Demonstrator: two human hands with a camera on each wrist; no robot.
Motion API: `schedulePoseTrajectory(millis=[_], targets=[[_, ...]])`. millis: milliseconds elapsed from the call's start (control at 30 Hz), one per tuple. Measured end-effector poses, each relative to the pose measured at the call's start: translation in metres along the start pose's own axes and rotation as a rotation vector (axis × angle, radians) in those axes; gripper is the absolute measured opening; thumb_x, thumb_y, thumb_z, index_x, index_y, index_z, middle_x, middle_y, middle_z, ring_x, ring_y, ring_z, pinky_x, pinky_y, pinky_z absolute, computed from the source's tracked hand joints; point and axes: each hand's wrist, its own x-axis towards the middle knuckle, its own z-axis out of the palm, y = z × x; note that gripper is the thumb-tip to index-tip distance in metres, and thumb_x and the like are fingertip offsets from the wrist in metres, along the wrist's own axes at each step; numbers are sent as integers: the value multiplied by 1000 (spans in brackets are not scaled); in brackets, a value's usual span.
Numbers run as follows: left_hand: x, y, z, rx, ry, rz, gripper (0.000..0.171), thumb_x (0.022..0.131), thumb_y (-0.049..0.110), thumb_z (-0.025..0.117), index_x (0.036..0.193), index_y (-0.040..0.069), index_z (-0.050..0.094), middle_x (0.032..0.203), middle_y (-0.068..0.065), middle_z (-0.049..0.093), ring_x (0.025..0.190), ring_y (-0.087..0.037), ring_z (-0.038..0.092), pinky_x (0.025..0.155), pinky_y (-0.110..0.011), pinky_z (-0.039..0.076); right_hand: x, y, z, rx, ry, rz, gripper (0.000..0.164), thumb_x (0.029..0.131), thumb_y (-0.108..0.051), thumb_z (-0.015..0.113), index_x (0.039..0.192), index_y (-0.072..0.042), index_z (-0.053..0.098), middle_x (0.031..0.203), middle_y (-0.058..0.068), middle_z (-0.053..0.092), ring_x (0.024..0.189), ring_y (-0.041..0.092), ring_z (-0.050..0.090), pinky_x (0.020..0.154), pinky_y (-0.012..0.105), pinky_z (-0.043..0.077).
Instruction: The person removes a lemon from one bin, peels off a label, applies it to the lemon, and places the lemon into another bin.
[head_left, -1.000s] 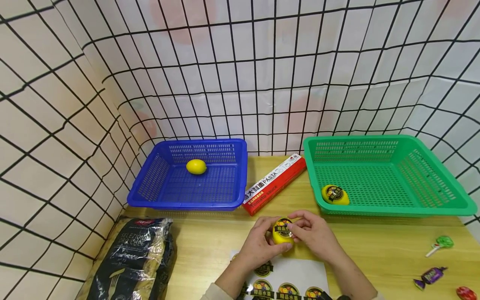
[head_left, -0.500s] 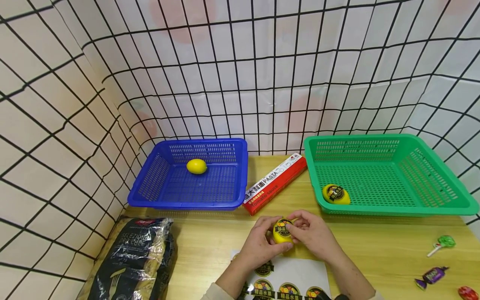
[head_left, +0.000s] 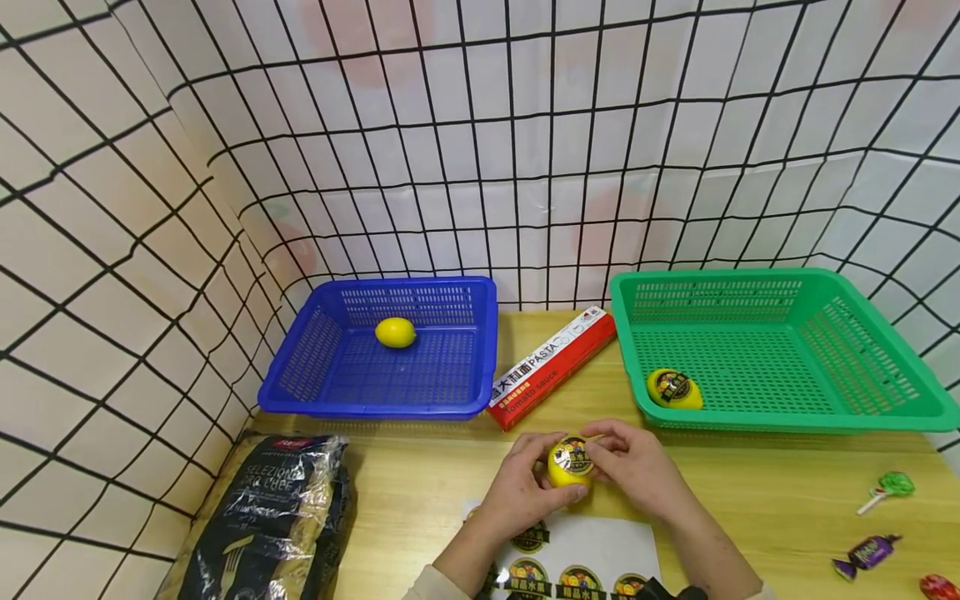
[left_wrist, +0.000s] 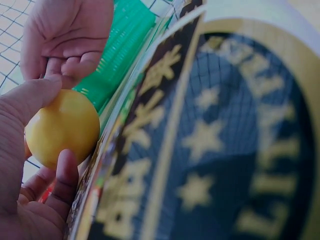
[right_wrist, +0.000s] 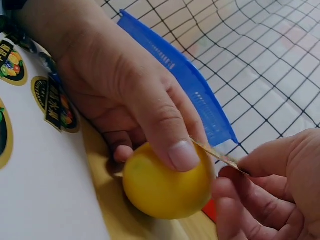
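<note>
My left hand (head_left: 517, 483) grips a yellow lemon (head_left: 567, 481) low over the table, thumb on its near side and fingers behind. A round black-and-gold sticker (head_left: 572, 456) lies against the lemon's upper face. Seen from the right wrist, the sticker (right_wrist: 218, 154) is edge-on and stands out from the lemon on one side. There my right hand (right_wrist: 280, 185) pinches its outer edge between thumb and finger. In the left wrist view the lemon (left_wrist: 62, 127) shows a bare side. A white sheet of similar stickers (head_left: 592, 537) lies below the hands, partly hidden by the left forearm.
A blue basket (head_left: 375, 410) holds a plain lemon (head_left: 395, 332); a green basket (head_left: 787, 421) holds a stickered lemon (head_left: 675, 390). Between them lies a red pasta box (head_left: 551, 367). A black pasta bag (head_left: 262, 517) is at left, candies (head_left: 870, 552) at right.
The right thumb has shifted from the sticker's face to its right edge, and more of the sticker shows. The left hand keeps its grip on the lemon.
</note>
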Motion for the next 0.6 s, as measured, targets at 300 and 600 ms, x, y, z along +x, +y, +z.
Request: schedulePoseTrajectory(millis=[300,600], targets=[[1,-1,0,1,-2,-4,67,79,31,89,138,26,60,127,1,56,78,-2,56,69,-17,54,1,-2,-3,77,-44,-16,27,96,-11,69,114,8,64,85,7,69,72,10,64,67,23,58],[2,-4,0,-15,-6,46,70,80,29,88,142,17,58,128,-4,57,76,-1,55,67,-17,54,-1,-2,2,44,-49,-31,23,95,-12,71,110,5,65,87,9,68,73,12,64,65,24,57]])
